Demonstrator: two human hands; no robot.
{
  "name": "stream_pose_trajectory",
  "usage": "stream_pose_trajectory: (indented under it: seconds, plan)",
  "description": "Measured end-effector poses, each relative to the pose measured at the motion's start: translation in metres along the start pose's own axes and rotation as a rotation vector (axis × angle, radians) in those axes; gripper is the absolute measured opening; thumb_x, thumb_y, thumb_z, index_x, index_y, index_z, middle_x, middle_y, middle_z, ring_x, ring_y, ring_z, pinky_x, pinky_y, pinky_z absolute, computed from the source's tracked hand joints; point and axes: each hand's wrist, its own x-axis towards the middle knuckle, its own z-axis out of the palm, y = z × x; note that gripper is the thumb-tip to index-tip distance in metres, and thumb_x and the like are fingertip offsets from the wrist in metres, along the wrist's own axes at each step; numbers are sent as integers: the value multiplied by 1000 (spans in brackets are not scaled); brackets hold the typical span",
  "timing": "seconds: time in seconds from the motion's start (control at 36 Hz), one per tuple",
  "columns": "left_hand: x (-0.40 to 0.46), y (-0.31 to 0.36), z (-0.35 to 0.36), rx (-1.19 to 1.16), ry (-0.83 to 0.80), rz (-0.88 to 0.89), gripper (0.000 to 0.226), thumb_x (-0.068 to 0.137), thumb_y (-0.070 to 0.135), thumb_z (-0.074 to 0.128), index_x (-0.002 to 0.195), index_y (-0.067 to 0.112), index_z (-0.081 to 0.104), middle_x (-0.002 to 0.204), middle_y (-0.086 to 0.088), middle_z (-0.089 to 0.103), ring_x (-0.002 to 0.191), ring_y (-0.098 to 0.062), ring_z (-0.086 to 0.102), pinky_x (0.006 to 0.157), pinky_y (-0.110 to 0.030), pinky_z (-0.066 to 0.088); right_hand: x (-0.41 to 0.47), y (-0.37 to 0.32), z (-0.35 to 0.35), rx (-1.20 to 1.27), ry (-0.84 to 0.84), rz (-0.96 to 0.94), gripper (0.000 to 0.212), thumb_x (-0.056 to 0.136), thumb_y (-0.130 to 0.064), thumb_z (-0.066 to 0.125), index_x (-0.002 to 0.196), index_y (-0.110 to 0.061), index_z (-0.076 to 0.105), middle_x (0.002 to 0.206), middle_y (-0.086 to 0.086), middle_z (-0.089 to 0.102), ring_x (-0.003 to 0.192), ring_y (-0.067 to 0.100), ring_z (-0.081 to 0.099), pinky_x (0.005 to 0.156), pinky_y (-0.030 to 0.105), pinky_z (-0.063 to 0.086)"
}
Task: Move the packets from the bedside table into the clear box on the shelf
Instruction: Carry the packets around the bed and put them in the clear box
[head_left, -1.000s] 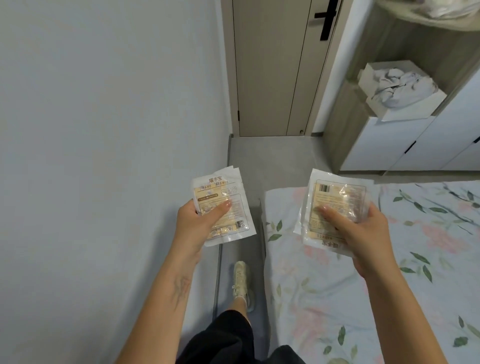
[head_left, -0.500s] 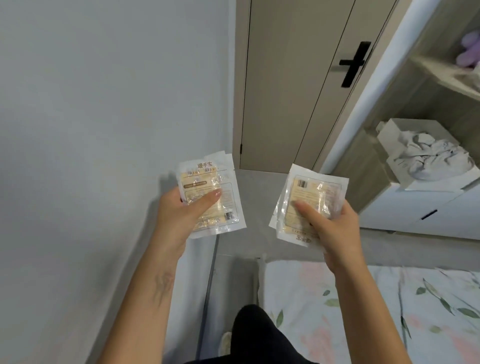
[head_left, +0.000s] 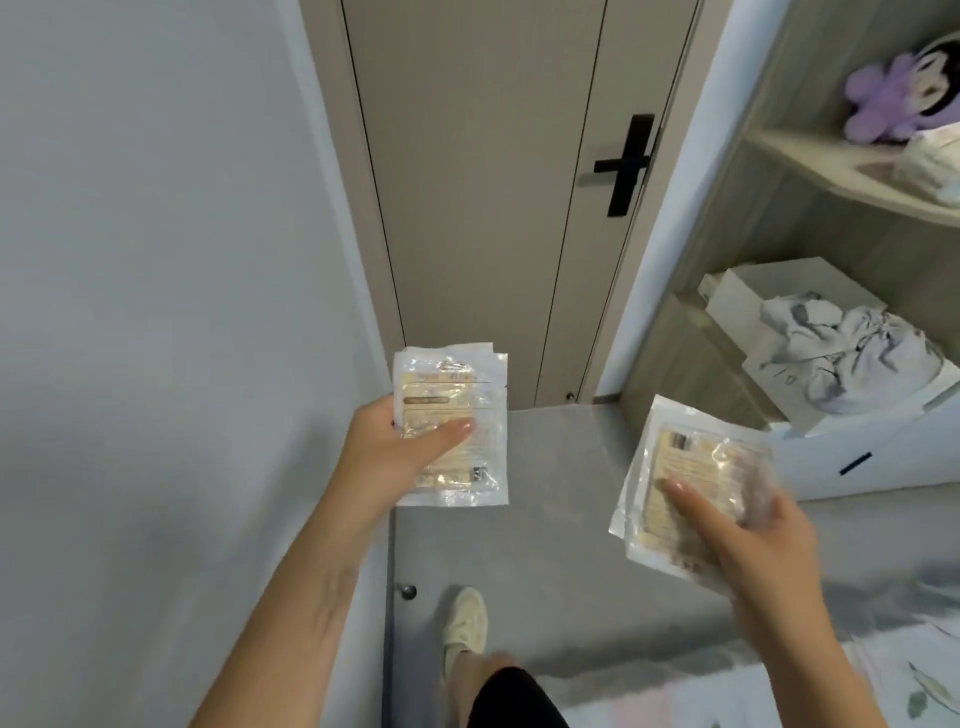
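My left hand (head_left: 395, 452) grips a small stack of clear packets (head_left: 470, 395) with yellow-printed contents, thumb across the front. My right hand (head_left: 748, 540) holds a second stack of the same packets (head_left: 691, 452), thumb pressed on top, fingers behind. Both stacks are held out in front of me above the grey floor. Wooden shelves (head_left: 852, 182) stand at the right. Neither the bedside table nor a clear box is in view.
A closed beige door (head_left: 478, 197) with a black handle (head_left: 626, 163) is straight ahead, a grey wall on the left. On the shelves sit a white box of crumpled cloth (head_left: 841, 343) and a purple plush toy (head_left: 883, 98). The floral bed (head_left: 779, 686) edges in at bottom right.
The view has swung up and forward toward the door and shelves; the bed has dropped to the lower right. My hands have spread apart, each keeping its packets.
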Motion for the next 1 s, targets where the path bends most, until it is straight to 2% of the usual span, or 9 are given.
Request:
stream_pose_trajectory:
  seconds: [0.06,0.19,0.33,0.42,0.56,0.72,0.86,1.0]
  plan:
    - [45,2,35,14,-61,-4,20,77,7,76,89,22,71,83,10,76,78,-8,73,63,-18,56,51,-6,12,20,-7,-23,31,74,-4,75,102,-10,66,85,3,75,71,14,72,54,24,56]
    - [171,20,115,33,-143,-33,21,76,9,77,93,20,71,88,7,76,83,-11,73,74,-27,59,182,-33,35,22,22,-75,27,74,-6,77,95,-19,66,87,-1,75,79,15,73,61,26,57]
    - [289,53,187,8,-223,-27,19,77,8,76,91,20,71,86,8,76,81,-9,73,68,-22,58,297,-68,34,21,81,-103,25,76,-4,76,93,-21,66,87,-1,75,78,15,73,61,27,58]
    - [335,74,224,-11,-270,-50,18,78,7,75,91,19,70,85,7,76,81,-11,73,70,-24,59,343,-90,27,3,122,-91,26,76,-4,76,96,-17,67,88,0,76,79,16,73,62,29,58]
    - [386,108,281,-7,-396,-81,18,78,5,74,90,18,70,86,5,76,81,-12,73,71,-27,60,398,-124,5,-35,207,-87,27,76,-10,78,100,-12,67,91,3,76,82,20,73,68,36,60]
    - [430,130,358,6,-519,-80,20,78,8,75,94,18,70,90,4,76,83,-13,73,71,-28,60,451,-151,-33,-1,295,-114,22,77,-6,75,94,-18,66,88,1,76,79,18,73,63,29,59]
    - [454,136,428,-14,-613,-76,21,77,8,75,94,19,70,90,5,76,84,-13,73,69,-26,59,490,-169,-74,20,364,-143,24,76,-5,75,97,-14,66,87,0,76,77,17,73,60,26,57]
    - [476,143,499,-60,-692,-51,24,78,7,75,96,22,68,89,9,76,84,-9,72,66,-22,58,535,-186,-122,2,422,-173,26,73,-9,77,95,-17,66,89,1,76,78,18,73,63,30,58]
